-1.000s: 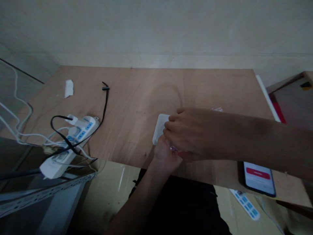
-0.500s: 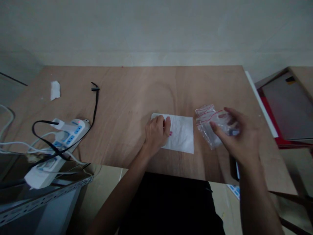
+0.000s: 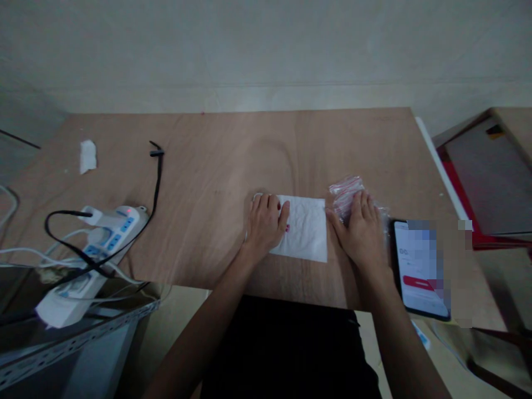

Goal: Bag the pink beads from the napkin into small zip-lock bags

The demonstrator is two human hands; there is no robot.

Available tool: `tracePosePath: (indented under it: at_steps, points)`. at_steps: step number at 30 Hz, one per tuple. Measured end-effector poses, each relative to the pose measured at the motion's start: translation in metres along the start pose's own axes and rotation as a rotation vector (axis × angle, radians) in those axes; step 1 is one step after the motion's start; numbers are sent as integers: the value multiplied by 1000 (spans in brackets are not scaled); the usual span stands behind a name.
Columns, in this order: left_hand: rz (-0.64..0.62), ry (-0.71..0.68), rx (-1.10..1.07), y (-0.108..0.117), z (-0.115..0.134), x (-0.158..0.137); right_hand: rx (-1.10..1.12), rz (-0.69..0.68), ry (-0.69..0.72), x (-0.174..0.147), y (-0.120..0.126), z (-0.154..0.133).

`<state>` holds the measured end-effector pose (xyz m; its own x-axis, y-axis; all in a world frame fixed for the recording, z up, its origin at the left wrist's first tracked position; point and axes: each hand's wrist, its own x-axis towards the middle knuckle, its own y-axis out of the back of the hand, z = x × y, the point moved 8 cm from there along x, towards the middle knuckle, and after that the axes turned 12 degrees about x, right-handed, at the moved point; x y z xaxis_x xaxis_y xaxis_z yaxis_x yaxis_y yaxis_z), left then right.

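Observation:
My left hand [image 3: 266, 223] rests on the left part of a thin, wrinkled white sheet [image 3: 310, 230], fingers stretched out and thumb apart. Whether the sheet is paper or cloth I cannot tell. A small red mark [image 3: 287, 228] shows on it beside the thumb. To the right, my right hand [image 3: 361, 235] lies flat over a loose pile of clear zip-lock bags [image 3: 346, 191] with red seal lines, its thumb spread toward the sheet. The palm hides part of the pile.
A phone [image 3: 419, 271] with its screen lit lies right of my right wrist. On the left, a white power strip [image 3: 116, 233] carries several plugs, and a black cable [image 3: 157, 183] runs onto the wooden table [image 3: 216, 155]. A white scrap [image 3: 87, 156] lies at the back left.
My right hand has come down and left, from holding up a clear bag to lying flat on the pile. The phone now shows. My left hand's fingers have straightened on the sheet.

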<state>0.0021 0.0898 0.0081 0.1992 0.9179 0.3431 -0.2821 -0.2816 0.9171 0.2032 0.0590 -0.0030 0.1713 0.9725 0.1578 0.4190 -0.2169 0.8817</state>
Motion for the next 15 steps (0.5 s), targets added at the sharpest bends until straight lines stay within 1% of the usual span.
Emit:
tracePosePath:
  at_steps: [5,9,11,15]
  points:
    - [94,38,-55,11,-5,-3,31,39,-16,8,15,2]
    - [171,61,-114,28,-7,-7,37,76,-29,25,20,-1]
    - [222,83,-144,41,-10,-10,21,68,-19,36,17,-1]
    - [312,141,-207,69,-20,-17,4,-35,9,48,1,4]
